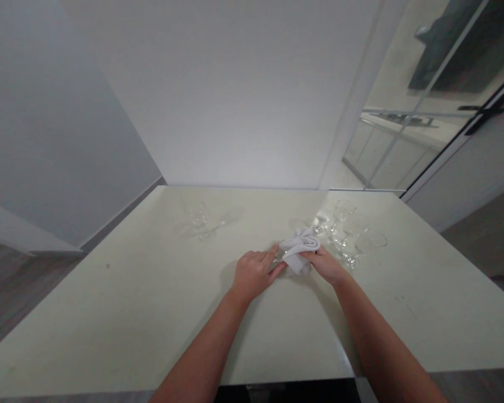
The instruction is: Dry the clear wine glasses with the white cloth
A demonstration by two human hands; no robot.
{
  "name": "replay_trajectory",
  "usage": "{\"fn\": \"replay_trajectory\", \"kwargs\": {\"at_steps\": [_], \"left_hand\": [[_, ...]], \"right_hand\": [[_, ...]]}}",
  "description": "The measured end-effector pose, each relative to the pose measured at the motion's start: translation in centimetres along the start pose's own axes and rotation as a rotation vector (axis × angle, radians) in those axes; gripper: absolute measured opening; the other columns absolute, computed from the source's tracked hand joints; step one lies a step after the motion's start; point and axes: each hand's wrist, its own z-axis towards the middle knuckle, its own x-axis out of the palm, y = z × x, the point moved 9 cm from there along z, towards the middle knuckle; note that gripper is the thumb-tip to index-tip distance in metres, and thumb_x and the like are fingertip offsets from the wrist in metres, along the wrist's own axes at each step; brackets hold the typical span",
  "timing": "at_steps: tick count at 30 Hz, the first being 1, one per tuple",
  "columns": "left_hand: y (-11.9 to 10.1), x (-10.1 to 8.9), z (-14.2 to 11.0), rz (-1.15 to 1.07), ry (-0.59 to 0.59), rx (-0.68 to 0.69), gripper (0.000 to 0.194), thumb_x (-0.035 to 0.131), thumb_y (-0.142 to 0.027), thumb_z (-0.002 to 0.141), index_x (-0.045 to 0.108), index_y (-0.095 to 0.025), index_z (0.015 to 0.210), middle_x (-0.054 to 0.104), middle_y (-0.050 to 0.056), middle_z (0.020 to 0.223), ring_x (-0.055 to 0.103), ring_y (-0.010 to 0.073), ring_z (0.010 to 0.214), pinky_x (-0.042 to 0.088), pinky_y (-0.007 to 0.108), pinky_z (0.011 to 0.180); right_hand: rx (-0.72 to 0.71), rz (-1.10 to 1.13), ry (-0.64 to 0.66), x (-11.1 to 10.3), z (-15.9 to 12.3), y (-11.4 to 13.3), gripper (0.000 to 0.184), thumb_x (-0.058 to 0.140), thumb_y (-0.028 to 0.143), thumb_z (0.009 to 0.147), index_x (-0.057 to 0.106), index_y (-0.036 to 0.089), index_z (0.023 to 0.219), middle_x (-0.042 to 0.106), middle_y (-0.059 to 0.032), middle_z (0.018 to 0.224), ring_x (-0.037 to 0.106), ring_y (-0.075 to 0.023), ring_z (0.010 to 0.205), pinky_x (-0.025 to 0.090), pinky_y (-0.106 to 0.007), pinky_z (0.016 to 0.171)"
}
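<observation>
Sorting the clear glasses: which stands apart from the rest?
The clear glass at the table's far left stands alone; the others cluster at the right, beyond the white cloth.

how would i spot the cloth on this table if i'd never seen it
Start at the pale table and go to its far right part, beside the cluster of clear glasses. The white cloth is bunched between both hands, the only soft, opaque thing there.

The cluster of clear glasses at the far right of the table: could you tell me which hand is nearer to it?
Right. The right hand, gripping the white cloth, sits just beside the glasses; the left hand is farther away, beyond the cloth.
</observation>
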Motion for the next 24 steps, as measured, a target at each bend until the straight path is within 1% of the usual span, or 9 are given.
{"fn": "replay_trajectory", "kwargs": {"at_steps": [3, 6, 10, 15, 18, 20, 21, 24], "left_hand": [[-0.2, 0.1, 0.0, 0.016, 0.011, 0.013, 0.043, 0.050, -0.047, 0.091, 0.061, -0.014, 0.116, 0.068, 0.006, 0.072, 0.062, 0.0175, 0.064, 0.041, 0.029, 0.060], [-0.4, 0.3, 0.0, 0.003, 0.037, 0.035, 0.042, 0.051, -0.047, 0.090, 0.061, -0.014, 0.115, 0.068, 0.007, 0.071, 0.063, 0.0181, 0.065, 0.041, 0.029, 0.060], [-0.3, 0.3, 0.0, -0.020, 0.054, 0.024, 0.043, 0.054, -0.049, 0.088, 0.061, -0.016, 0.115, 0.068, 0.007, 0.072, 0.063, 0.0182, 0.065, 0.041, 0.029, 0.061], [0.4, -0.1, 0.2, -0.080, 0.047, -0.016, 0.044, 0.054, -0.052, 0.087, 0.062, -0.018, 0.114, 0.068, 0.005, 0.071, 0.061, 0.0166, 0.061, 0.042, 0.028, 0.062], [0.5, 0.0, 0.1, -0.126, 0.049, -0.031, 0.044, 0.052, -0.053, 0.088, 0.062, -0.019, 0.113, 0.068, 0.005, 0.070, 0.061, 0.0165, 0.059, 0.043, 0.028, 0.062], [0.4, 0.2, 0.1, -0.151, 0.046, -0.045, 0.044, 0.051, -0.054, 0.088, 0.062, -0.019, 0.113, 0.068, 0.004, 0.068, 0.061, 0.0169, 0.060, 0.044, 0.028, 0.061], [0.3, 0.3, 0.1, -0.162, 0.044, -0.054, 0.044, 0.051, -0.054, 0.088, 0.062, -0.019, 0.113, 0.068, 0.004, 0.068, 0.061, 0.0171, 0.061, 0.044, 0.027, 0.062], [0.0, 0.5, 0.1, -0.181, 0.032, -0.069, 0.045, 0.050, -0.053, 0.089, 0.062, -0.018, 0.113, 0.067, 0.005, 0.067, 0.061, 0.0172, 0.061, 0.045, 0.027, 0.061]], "right_hand": [[-0.004, -0.051, -0.053, -0.2, 0.3, 0.2, 0.037, 0.067, 0.044, 0.072, 0.067, 0.021, 0.102, 0.067, -0.0060, 0.110, 0.058, -0.0226, 0.105, 0.043, -0.038, 0.095], [0.043, -0.093, -0.072, -0.6, 0.4, -0.2, 0.034, 0.065, 0.045, 0.074, 0.069, 0.021, 0.098, 0.068, -0.0052, 0.106, 0.059, -0.0231, 0.102, 0.044, -0.040, 0.094], [0.051, -0.093, 0.006, -0.6, 0.2, -0.3, 0.036, 0.067, 0.044, 0.073, 0.069, 0.022, 0.100, 0.068, -0.0044, 0.106, 0.060, -0.0228, 0.102, 0.044, -0.040, 0.095], [0.004, 0.007, 0.196, 1.0, -0.4, 1.1, 0.036, 0.070, 0.040, 0.071, 0.070, 0.021, 0.101, 0.069, -0.0064, 0.108, 0.061, -0.0231, 0.101, 0.042, -0.042, 0.098], [-0.013, 0.044, 0.242, 1.5, -0.6, 1.7, 0.038, 0.072, 0.040, 0.069, 0.070, 0.021, 0.102, 0.068, -0.0069, 0.111, 0.060, -0.0240, 0.104, 0.041, -0.042, 0.100], [-0.017, 0.095, 0.219, 1.4, -0.6, 1.6, 0.039, 0.073, 0.041, 0.068, 0.069, 0.022, 0.102, 0.068, -0.0068, 0.110, 0.061, -0.0239, 0.104, 0.043, -0.041, 0.098], [-0.014, 0.127, 0.185, 1.1, -0.6, 1.3, 0.040, 0.073, 0.041, 0.067, 0.068, 0.022, 0.102, 0.068, -0.0070, 0.109, 0.061, -0.0240, 0.103, 0.045, -0.040, 0.096], [0.002, 0.168, 0.020, -0.2, -0.4, 0.2, 0.042, 0.072, 0.046, 0.067, 0.067, 0.022, 0.102, 0.069, -0.0070, 0.106, 0.062, -0.0245, 0.102, 0.048, -0.038, 0.091]]}}
